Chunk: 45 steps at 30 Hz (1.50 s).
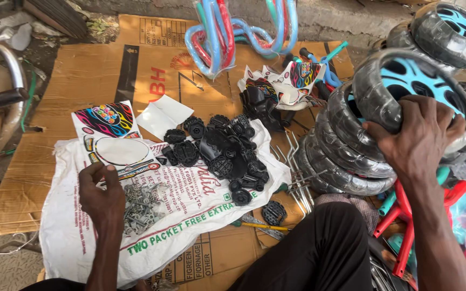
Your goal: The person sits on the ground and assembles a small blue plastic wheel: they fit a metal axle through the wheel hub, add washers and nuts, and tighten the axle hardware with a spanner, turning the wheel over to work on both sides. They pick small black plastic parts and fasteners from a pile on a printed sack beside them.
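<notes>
My right hand (417, 137) grips the rim of a small wheel (400, 81) with a black tyre and blue hub, held upright above a stack of similar wheels (346, 161). My left hand (101, 196) rests on a white woven sack (190, 205), fingers curled at the edge of a pile of small grey metal bolts and nuts (142, 209); whether it pinches one I cannot tell. A heap of black plastic parts (227, 153) lies on the sack's far side.
Flattened cardboard (87, 75) covers the ground. Sticker sheets (106, 121), plastic-wrapped coloured frame tubes (217, 35), metal rods (297, 178), red frame parts (405, 226), a screwdriver (260, 225) and more wheels (454, 32) lie around. My dark-trousered knee (324, 242) is in front.
</notes>
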Each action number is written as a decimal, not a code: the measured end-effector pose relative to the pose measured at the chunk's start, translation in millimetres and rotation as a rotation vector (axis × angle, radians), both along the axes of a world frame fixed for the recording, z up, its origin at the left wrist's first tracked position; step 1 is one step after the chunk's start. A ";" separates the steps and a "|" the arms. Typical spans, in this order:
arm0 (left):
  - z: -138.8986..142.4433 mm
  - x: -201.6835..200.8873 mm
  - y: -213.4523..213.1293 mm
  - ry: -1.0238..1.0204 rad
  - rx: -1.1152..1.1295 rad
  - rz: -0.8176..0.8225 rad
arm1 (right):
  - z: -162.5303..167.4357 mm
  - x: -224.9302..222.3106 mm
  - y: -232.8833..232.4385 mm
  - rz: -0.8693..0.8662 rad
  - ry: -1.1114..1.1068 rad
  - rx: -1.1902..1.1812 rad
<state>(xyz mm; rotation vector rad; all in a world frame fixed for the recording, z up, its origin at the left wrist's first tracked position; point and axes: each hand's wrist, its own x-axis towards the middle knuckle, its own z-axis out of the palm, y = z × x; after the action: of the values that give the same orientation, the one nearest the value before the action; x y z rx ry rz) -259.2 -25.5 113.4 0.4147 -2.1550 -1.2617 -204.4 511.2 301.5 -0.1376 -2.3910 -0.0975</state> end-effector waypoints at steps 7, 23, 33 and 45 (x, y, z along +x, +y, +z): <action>32.5 -2.4 19.4 0.087 0.514 -0.448 | 4.4 6.9 -79.6 0.334 -0.008 0.053; -10.9 -12.1 9.1 0.067 1.305 -0.312 | -152.1 1.6 -247.6 0.696 -0.250 -0.329; -37.8 -24.7 19.8 0.056 1.353 -0.302 | -229.3 22.9 -54.2 -0.001 -0.483 0.220; -37.8 -25.4 22.8 -0.355 1.150 -0.283 | -201.6 10.6 -67.2 -0.182 -0.615 -0.085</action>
<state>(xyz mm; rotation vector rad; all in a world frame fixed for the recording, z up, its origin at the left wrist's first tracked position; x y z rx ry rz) -284.6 -2.7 75.6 0.8390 -1.5326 -2.7007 -193.8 444.0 99.9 -0.4174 -2.9919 -0.1388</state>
